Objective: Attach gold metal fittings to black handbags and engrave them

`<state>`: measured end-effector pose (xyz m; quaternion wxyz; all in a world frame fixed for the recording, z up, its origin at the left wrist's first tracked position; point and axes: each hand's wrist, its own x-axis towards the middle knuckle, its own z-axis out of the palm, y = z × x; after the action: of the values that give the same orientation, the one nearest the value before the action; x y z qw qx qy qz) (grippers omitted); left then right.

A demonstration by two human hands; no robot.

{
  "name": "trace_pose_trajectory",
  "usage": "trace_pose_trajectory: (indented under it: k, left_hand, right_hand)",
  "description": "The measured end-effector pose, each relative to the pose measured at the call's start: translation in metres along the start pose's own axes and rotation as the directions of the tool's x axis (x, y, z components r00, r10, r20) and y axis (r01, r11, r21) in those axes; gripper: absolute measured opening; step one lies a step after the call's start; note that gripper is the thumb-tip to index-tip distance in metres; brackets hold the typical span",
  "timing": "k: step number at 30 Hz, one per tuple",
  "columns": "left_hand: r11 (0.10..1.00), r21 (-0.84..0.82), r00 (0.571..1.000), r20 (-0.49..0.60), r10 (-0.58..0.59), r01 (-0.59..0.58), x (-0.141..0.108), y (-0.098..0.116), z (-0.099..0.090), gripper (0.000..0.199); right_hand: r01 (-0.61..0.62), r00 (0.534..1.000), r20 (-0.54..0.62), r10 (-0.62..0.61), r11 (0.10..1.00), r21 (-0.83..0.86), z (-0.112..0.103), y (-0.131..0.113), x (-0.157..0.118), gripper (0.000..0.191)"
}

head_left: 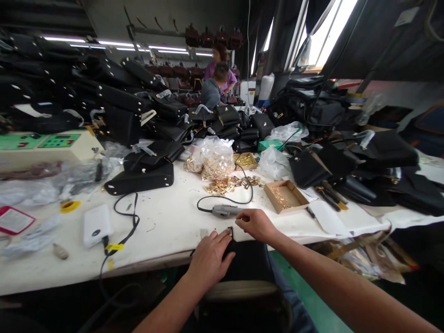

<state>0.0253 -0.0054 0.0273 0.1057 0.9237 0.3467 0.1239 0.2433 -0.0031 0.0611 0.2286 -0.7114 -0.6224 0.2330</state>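
Note:
A black leather bag [248,261] lies at the table's front edge, over my lap. My left hand [211,256] rests on it with fingers stretched out, the fingertips beside a small metal fitting [230,231] at the end of a black flap. Just right of that fitting, my right hand [255,224] is raised with thumb and forefinger pinched; whatever is between them is too small to make out. Behind my right fingertips a grey electric screwdriver [225,211] lies on the white table with its black cable curling back.
Gold metal fittings [225,186] are heaped behind the screwdriver, near a plastic bag [217,159]. A cardboard tray [286,196] of small parts stands right; a white power box [97,225] lies left. Black bags [145,173] are piled around. Two people [215,88] are farther back.

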Motion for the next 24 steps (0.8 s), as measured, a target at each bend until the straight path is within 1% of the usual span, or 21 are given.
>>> trace_pose_trajectory:
  k: [2, 4, 8, 11, 14, 17, 20, 24]
  left_hand:
    - [1.000, -0.007, 1.000, -0.011, -0.003, 0.003, 0.000, 0.000, 0.002, 0.037]
    - [1.000, -0.015, 1.000, -0.020, -0.004, 0.004, 0.000, -0.001, 0.004, 0.036]
    - [1.000, -0.023, 0.999, -0.045, 0.002, -0.003, 0.000, -0.005, 0.009, 0.034]
    - [1.000, -0.029, 0.998, -0.070, 0.004, -0.006, 0.000, -0.006, 0.013, 0.033]
    - [0.999, -0.046, 0.998, -0.069, -0.006, 0.003, 0.000, -0.006, 0.014, 0.032]
    - [0.998, -0.061, 0.998, -0.069, -0.010, 0.006, 0.000, -0.006, 0.015, 0.032]
    - [0.997, -0.071, 0.997, -0.075, -0.008, 0.003, -0.001, -0.006, 0.015, 0.033]
    - [0.997, -0.082, 0.997, -0.076, -0.012, 0.006, -0.001, -0.005, 0.015, 0.034]
  right_hand:
    - [0.005, 0.999, -0.034, -0.006, 0.999, -0.049, -0.014, 0.002, 0.009, 0.023]
    - [-0.004, 0.998, -0.064, -0.003, 0.994, -0.112, -0.028, 0.006, 0.027, 0.024]
    - [-0.037, 0.996, -0.084, 0.016, 0.963, -0.266, -0.051, 0.021, 0.072, 0.021]
    - [-0.069, 0.996, -0.073, 0.045, 0.925, -0.374, -0.062, 0.036, 0.106, 0.022]
    - [-0.084, 0.996, -0.031, 0.079, 0.891, -0.446, -0.065, 0.049, 0.133, 0.024]
    - [-0.094, 0.993, 0.018, 0.117, 0.871, -0.483, -0.061, 0.057, 0.150, 0.030]
    - [-0.105, 0.990, 0.035, 0.140, 0.866, -0.489, -0.056, 0.062, 0.159, 0.030]
    - [-0.108, 0.992, 0.007, 0.125, 0.884, -0.456, -0.050, 0.066, 0.163, 0.026]
